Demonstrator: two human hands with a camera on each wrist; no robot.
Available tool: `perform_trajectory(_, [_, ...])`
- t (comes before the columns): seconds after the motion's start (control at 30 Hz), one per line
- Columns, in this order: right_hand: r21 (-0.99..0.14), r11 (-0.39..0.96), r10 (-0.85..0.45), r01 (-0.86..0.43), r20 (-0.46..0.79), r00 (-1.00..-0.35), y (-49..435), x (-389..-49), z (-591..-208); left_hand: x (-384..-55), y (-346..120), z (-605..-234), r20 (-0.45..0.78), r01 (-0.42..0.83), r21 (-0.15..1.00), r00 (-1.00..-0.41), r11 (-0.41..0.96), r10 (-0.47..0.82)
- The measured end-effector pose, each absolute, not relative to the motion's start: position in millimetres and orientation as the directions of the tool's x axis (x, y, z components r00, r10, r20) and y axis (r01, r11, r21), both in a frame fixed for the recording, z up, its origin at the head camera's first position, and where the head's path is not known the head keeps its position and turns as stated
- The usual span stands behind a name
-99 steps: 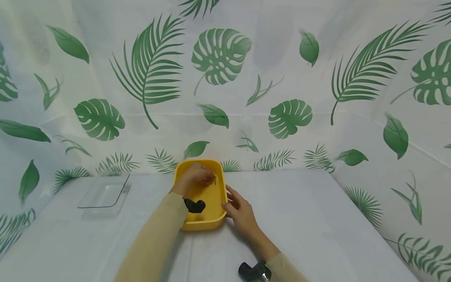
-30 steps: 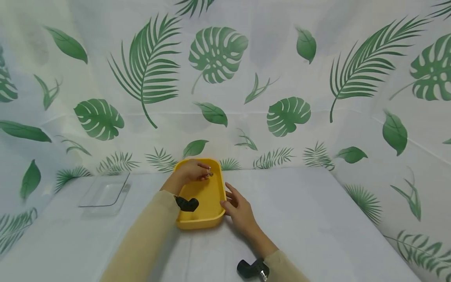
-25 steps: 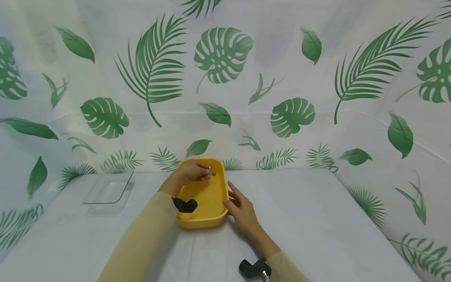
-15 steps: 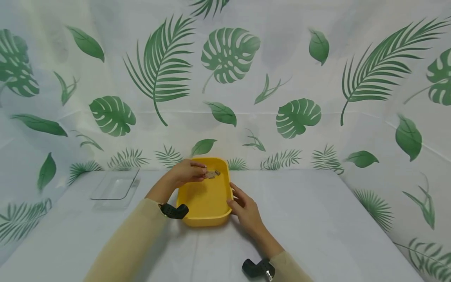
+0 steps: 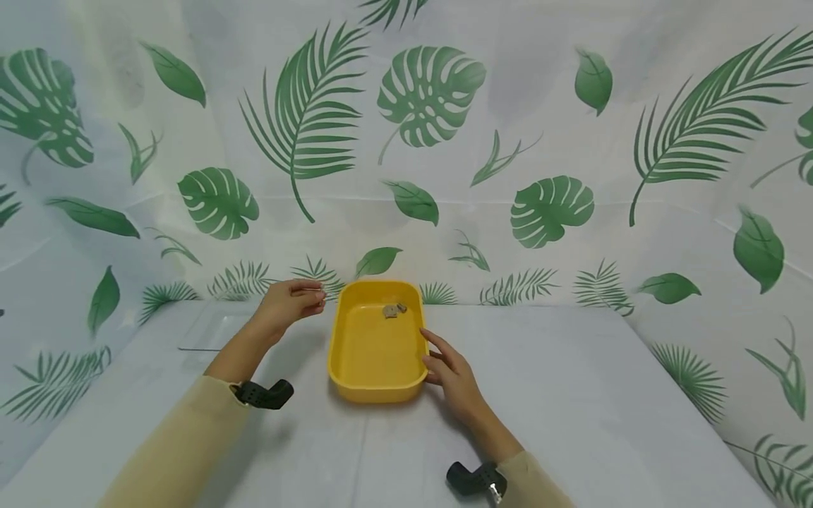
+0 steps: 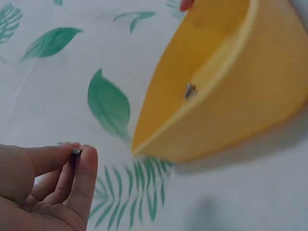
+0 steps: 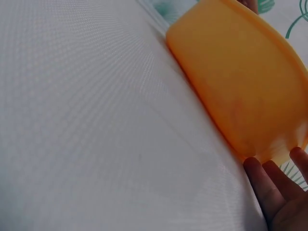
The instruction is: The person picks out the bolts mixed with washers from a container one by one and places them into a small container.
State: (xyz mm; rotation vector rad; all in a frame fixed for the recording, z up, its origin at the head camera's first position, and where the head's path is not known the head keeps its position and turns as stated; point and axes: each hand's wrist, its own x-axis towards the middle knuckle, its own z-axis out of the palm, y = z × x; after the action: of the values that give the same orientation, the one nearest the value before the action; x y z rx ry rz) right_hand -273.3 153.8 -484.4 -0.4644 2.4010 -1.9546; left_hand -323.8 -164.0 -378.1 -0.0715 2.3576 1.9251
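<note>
My left hand (image 5: 288, 307) is raised over the table, left of the yellow tray (image 5: 375, 388). Between its thumb and index finger it pinches a small silvery metal piece (image 6: 76, 151), whose exact kind is too small to tell. A few similar small metal pieces (image 5: 394, 310) lie inside the tray near its far right corner. My right hand (image 5: 456, 377) touches the tray's right side, its fingertips (image 7: 251, 162) against the outer wall and its fingers fairly straight.
A clear, dark-edged rectangular container (image 5: 212, 328) stands at the far left of the white-covered table (image 5: 559, 402), partly hidden behind my left forearm. A white leaf-patterned cloth (image 5: 444, 169) hangs behind the table.
My left hand has come out of the tray and moved left with the small metal piece, uncovering the others in it. The right hand stays at the tray's side.
</note>
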Motion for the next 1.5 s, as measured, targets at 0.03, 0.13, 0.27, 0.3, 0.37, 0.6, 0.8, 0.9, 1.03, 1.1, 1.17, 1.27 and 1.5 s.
perform_trajectory(0.03, [-0.96, 0.169, -0.239, -0.222, 0.178, -0.954, 154, -274, -485, -321, -172, -378, -0.105, -0.101, 0.973, -0.994, 0.206, 0.007])
perform_trajectory(0.13, [-0.959, 0.168, -0.249, -0.229, 0.183, -0.951, 154, -275, -485, -313, -195, -378, -0.105, -0.11, 0.97, -0.994, 0.217, -0.033])
perform_trajectory(0.27, [-0.954, 0.16, -0.249, -0.253, 0.209, -0.946, 154, -277, -484, -304, -225, -378, -0.096, -0.103, 0.972, -0.994, 0.21, -0.044])
perform_trajectory(0.3, [-0.954, 0.156, -0.246, -0.257, 0.215, -0.945, 154, -278, -483, -302, -232, -378, -0.091, -0.099, 0.972, -0.995, 0.211, -0.047])
perform_trajectory(0.37, [-0.953, 0.159, -0.24, -0.258, 0.216, -0.947, 154, -279, -483, -300, -246, -378, -0.088, -0.101, 0.968, -0.994, 0.229, -0.066])
perform_trajectory(0.6, [-0.958, 0.173, -0.225, -0.227, 0.185, -0.956, 157, -278, -483, -296, -282, -385, -0.091, -0.132, 0.923, -0.987, 0.36, -0.13])
perform_trajectory(0.8, [-0.962, 0.181, -0.213, -0.206, 0.166, -0.963, 158, -279, -483, -302, -297, -391, -0.06, -0.136, 0.858, -0.984, 0.496, -0.167])
perform_trajectory(0.9, [-0.966, 0.171, -0.214, -0.195, 0.156, -0.964, 157, -278, -483, -305, -302, -395, -0.062, -0.152, 0.827, -0.982, 0.542, -0.18])
perform_trajectory(1.03, [-0.968, 0.157, -0.219, -0.196, 0.159, -0.963, 154, -278, -483, -311, -305, -401, -0.095, -0.187, 0.82, -0.977, 0.542, -0.193])
perform_trajectory(1.1, [-0.968, 0.155, -0.219, -0.197, 0.161, -0.962, 154, -278, -483, -316, -305, -403, -0.11, -0.194, 0.827, -0.976, 0.528, -0.187])
perform_trajectory(1.17, [-0.967, 0.154, -0.221, -0.201, 0.165, -0.961, 154, -278, -483, -321, -305, -406, -0.126, -0.204, 0.832, -0.975, 0.516, -0.182])
perform_trajectory(1.27, [-0.967, 0.156, -0.217, -0.2, 0.164, -0.962, 155, -277, -483, -329, -304, -412, -0.154, -0.227, 0.834, -0.971, 0.503, -0.183])
perform_trajectory(1.5, [-0.969, 0.152, -0.207, -0.195, 0.162, -0.965, 154, -278, -485, -344, -309, -428, -0.178, -0.283, 0.794, -0.955, 0.539, -0.238])
